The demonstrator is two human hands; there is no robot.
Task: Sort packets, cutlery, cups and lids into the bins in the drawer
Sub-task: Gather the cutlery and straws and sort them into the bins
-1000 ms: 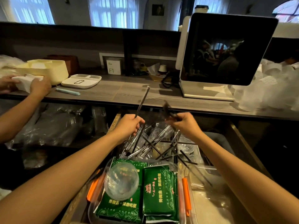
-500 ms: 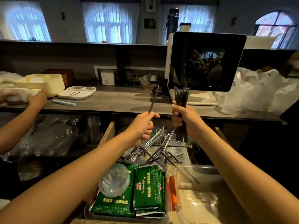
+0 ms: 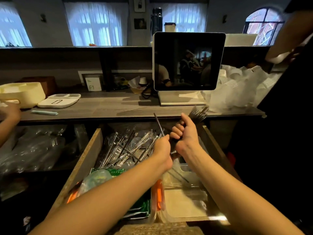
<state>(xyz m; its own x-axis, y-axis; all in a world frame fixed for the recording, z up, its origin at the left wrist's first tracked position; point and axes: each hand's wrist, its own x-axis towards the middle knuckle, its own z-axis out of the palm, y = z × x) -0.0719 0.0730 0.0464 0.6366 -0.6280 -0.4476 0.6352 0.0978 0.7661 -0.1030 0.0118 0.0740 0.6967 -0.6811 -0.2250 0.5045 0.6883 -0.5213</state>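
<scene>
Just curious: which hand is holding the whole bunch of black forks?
The right hand: its fingers wrap a bundle of black forks. The left hand pinches only one thin piece.

Open drawer (image 3: 84,160), crowded at the back and left

We are seeing loose cutlery (image 3: 128,148) heaped across the drawer's rear, blocking any reach there, while green packets (image 3: 116,171) and a clear lid (image 3: 96,179) are filling the left bin; the clear right bin (image 3: 184,202) is lying mostly bare, offering a way in from above, and the counter (image 3: 108,106) edge and monitor (image 3: 188,61) are closing off the far side.
</scene>
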